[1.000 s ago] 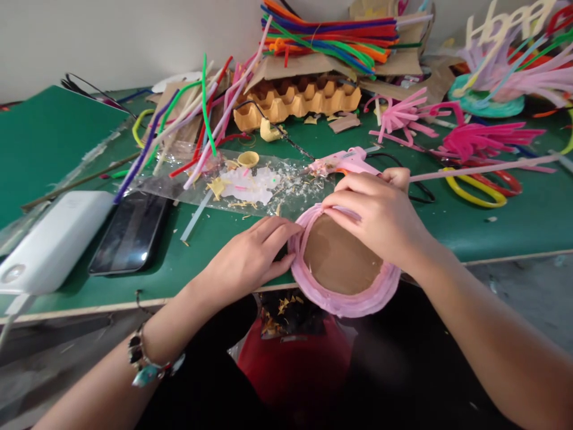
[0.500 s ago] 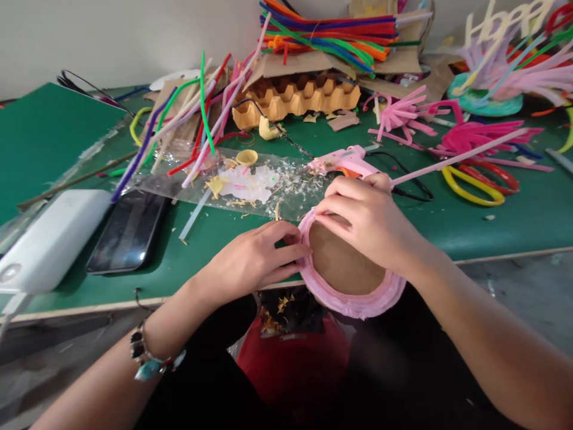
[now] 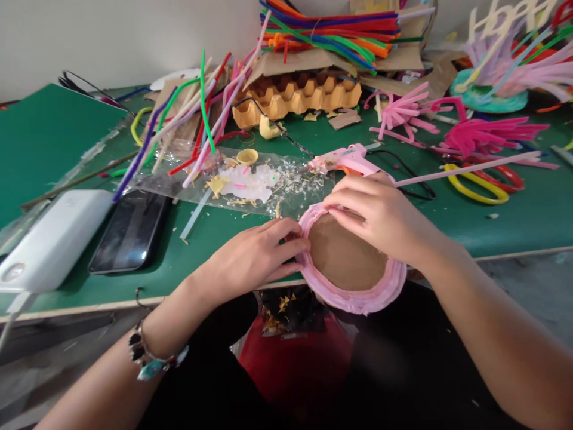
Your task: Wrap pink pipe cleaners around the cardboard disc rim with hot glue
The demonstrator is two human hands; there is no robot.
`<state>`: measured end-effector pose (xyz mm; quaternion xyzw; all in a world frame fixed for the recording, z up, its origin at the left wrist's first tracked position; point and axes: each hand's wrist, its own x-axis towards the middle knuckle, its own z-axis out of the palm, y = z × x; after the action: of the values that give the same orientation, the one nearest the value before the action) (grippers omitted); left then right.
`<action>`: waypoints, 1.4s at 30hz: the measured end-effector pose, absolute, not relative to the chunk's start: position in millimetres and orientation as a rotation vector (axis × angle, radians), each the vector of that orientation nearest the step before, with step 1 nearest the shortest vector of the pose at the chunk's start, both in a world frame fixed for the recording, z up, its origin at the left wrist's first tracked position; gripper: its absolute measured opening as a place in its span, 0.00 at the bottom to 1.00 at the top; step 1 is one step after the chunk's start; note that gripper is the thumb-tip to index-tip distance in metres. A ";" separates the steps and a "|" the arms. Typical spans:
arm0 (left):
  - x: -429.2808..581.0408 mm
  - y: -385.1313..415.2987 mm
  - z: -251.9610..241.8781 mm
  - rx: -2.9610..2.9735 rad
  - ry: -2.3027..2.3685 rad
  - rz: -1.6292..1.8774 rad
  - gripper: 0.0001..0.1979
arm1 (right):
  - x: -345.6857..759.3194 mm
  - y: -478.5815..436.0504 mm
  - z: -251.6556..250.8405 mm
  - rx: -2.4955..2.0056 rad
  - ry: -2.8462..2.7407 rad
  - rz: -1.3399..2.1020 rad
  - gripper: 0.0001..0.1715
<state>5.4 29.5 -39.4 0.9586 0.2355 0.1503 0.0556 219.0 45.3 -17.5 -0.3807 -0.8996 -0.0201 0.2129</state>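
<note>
A round brown cardboard disc [image 3: 347,260] edged with pink pipe cleaner is held over the table's front edge. My left hand [image 3: 259,251] is closed on its left rim, thumb and fingers pinching the pink edging [image 3: 353,301]. At the upper rim, my right hand [image 3: 378,218] presses a pink pipe cleaner [image 3: 474,167] to the edge with its fingertips. That pipe cleaner's long free end sticks out to the right beyond the hand. Just behind the right hand lies a pink glue gun [image 3: 342,160], partly covered by the hand.
Plastic film [image 3: 179,185] with glue scraps lies behind the left hand. At left are a black phone [image 3: 129,230] and a white power bank [image 3: 54,239]. An egg carton [image 3: 298,98] stands behind; scissors [image 3: 477,185] and pink pipe-cleaner bundles [image 3: 492,134] lie at right.
My right hand has slid slightly right along the upper rim, baring more of the rim and cardboard. The pipe cleaner's free end has swung lower. My left hand keeps its grip.
</note>
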 end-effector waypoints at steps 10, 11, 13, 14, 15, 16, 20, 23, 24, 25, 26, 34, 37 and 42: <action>4.6 30.8 -36.8 2.823 0.702 0.430 0.12 | 222.2 46.9 -19.9 -1.083 -2.492 0.002 0.08; 4.5 31.2 -37.2 2.808 0.699 0.450 0.12 | 222.5 47.3 -20.3 -1.071 -2.500 0.024 0.09; 4.1 31.8 -38.1 2.780 0.698 0.482 0.11 | 222.9 48.0 -21.6 -1.061 -2.504 0.047 0.10; 4.0 31.9 -38.3 2.773 0.697 0.489 0.11 | 222.9 48.3 -22.4 -1.062 -2.503 0.048 0.11; 4.0 31.9 -38.5 2.771 0.697 0.493 0.11 | 222.7 48.5 -23.2 -1.066 -2.500 0.048 0.12; 4.0 31.8 -38.5 2.772 0.696 0.497 0.10 | 222.5 48.6 -23.9 -1.067 -2.500 0.047 0.12; 4.2 31.3 -38.4 2.812 0.698 0.488 0.11 | 221.6 48.5 -25.3 -1.054 -2.510 0.040 0.14; 4.7 31.5 -38.2 2.864 0.692 0.483 0.12 | 221.5 48.0 -25.8 -1.059 -2.506 0.046 0.14; 4.9 31.8 -37.9 2.878 0.687 0.482 0.12 | 221.5 47.8 -25.8 -1.064 -2.502 0.046 0.15; 5.1 32.1 -37.4 2.888 0.683 0.475 0.12 | 221.5 47.8 -25.8 -1.065 -2.503 0.045 0.15; 5.3 32.4 -36.7 2.895 0.676 0.465 0.13 | 221.5 47.9 -25.6 -1.061 -2.511 0.044 0.15; 5.7 34.2 -37.5 2.880 0.672 0.415 0.14 | 222.3 49.1 -25.0 -1.045 -2.567 0.028 0.17; 6.1 34.2 -38.1 2.873 0.705 0.402 0.14 | 222.4 49.1 -26.5 -1.057 -2.558 0.050 0.18; 6.3 33.9 -35.4 2.925 0.753 0.299 0.15 | 221.6 49.7 -28.2 -1.063 -2.564 0.058 0.18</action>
<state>6.3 33.9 -35.4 0.9624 0.2476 0.0983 0.0532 221.6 49.7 -28.2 -0.3764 -0.9082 0.0204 0.1816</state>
